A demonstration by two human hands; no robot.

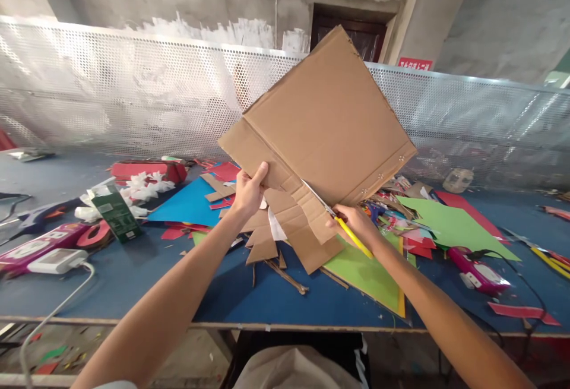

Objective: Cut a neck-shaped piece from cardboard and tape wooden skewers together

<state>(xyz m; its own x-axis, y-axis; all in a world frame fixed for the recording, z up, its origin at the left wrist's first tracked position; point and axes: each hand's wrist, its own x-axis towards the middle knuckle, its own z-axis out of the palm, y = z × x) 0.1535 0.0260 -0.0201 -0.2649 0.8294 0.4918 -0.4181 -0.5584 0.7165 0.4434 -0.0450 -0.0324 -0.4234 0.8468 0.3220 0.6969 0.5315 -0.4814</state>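
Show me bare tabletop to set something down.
Bare blue tabletop shows between the green carton and the front edge, and right of the red sheet. Below the held cardboard, cardboard scraps and lime paper crowd the middle.

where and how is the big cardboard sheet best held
Probably by the flap on the lower left of the cardboard sheet, the left hand coming from the left, thumb on the near face: that thin edge should pinch easily, clear of the scissors in the right hand.

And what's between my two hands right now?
In the head view, part of the cardboard and the scissors' blades lie between your left hand and right hand; scraps on the table show below.
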